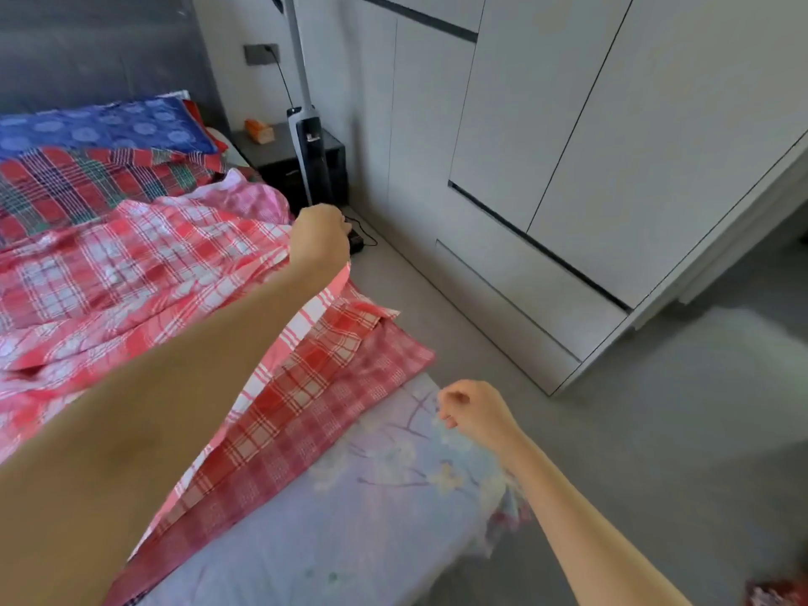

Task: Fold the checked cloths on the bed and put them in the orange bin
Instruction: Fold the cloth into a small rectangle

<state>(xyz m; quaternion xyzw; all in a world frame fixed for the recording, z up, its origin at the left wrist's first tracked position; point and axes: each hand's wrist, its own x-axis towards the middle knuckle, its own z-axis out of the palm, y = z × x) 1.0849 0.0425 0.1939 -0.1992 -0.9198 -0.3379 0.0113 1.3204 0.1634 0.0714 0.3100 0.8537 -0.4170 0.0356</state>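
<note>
Checked cloth (144,273), pale red and white, rumpled on the bed, is gripped at its far edge by the left hand (321,238), fingers curled round it. The right hand (474,413) hovers over the floral sheet (350,518) at the mattress corner, fingers curled on nothing. Open grey floor (612,474) runs to the wardrobe (568,146).

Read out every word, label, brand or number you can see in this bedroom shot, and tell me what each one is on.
Nothing here can be read as text.
vacuum: small white mark on its body, too blurred to read.
orange box on the nightstand: no legible print.
cloths and pillow: patterns only, no words.
</note>
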